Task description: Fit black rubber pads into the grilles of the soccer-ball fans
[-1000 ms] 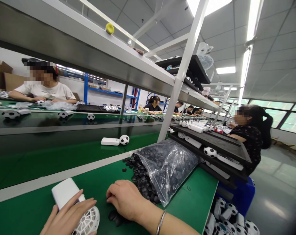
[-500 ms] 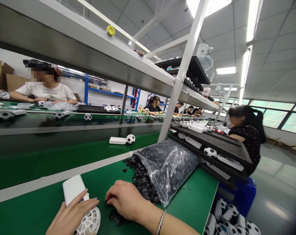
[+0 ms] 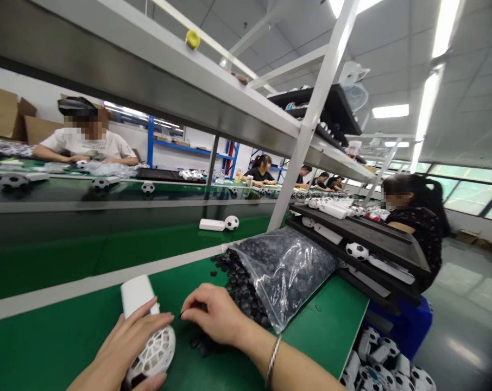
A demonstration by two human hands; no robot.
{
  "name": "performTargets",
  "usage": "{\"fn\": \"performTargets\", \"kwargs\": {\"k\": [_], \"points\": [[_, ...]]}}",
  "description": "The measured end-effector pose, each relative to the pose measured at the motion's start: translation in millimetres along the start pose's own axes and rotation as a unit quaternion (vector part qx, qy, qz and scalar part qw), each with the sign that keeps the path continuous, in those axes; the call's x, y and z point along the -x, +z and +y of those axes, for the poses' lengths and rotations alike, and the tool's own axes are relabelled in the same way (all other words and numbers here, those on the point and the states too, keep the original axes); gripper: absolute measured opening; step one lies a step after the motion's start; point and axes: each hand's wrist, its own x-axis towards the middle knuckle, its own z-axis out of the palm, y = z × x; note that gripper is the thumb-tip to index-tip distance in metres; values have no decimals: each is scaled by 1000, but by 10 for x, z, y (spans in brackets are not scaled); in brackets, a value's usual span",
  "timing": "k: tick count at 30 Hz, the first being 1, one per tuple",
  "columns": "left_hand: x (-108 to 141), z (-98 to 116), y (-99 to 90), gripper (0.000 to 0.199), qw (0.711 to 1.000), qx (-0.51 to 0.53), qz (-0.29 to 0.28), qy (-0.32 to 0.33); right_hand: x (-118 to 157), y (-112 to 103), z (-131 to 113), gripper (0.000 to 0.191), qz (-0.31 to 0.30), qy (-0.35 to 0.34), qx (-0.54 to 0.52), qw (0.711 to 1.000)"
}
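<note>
My left hand (image 3: 127, 342) lies over a white handheld piece (image 3: 138, 295) with a round, ball-patterned lattice head (image 3: 158, 349), its thumb at the near edge. Pinched at the fingertips of my right hand (image 3: 213, 315) is a small black piece (image 3: 182, 314), just right of the lattice head. Loose black pieces (image 3: 203, 345) lie on the green table beneath that hand. Behind it, many more black pieces (image 3: 246, 296) spill from a clear plastic bag (image 3: 292, 266).
A white piece with a football head (image 3: 212, 224) sits on the green conveyor (image 3: 148, 244). Black trays (image 3: 392, 247) with similar items are stacked at right, above a blue bin (image 3: 415, 326) of football-headed pieces. Co-workers sit beyond the belt and at right. A metal shelf crosses overhead.
My right hand has lifted slightly from the loose black pieces, with a small black piece at its fingertips. The view has shifted a little. On the belt, the football-headed piece has moved right.
</note>
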Motion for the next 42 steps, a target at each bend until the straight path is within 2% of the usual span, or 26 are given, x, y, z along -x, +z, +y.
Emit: {"fn": "performTargets", "kwargs": {"k": [3,5,9,18,25,29,32,37,42], "points": [[-53,88,-182,46,998,13,-67,-12,10,-49,-50,4,14,-13,-64,998],[-107,133,-291,51,990,24,-137,-4,20,-75,-68,4,-3,-30,-114,993],[-183,179,-378,56,983,52,-173,-16,56,-73,-92,5,-69,-45,-182,980],[-202,257,-385,50,983,75,-167,-13,103,-3,-121,4,-122,-101,-188,969],[-207,289,-411,45,979,102,-174,-14,106,17,-140,5,-122,-108,-184,969],[-216,329,-376,40,982,109,-151,-30,117,74,-161,10,-96,-109,-185,972],[-214,342,-342,36,985,106,-130,-38,108,95,-131,18,-79,-91,-163,979],[-195,354,-314,42,986,100,-117,-57,89,120,-40,39,-79,-16,-140,987],[-203,408,-311,39,986,103,-114,-68,73,165,-5,43,-84,6,-131,988]]}}
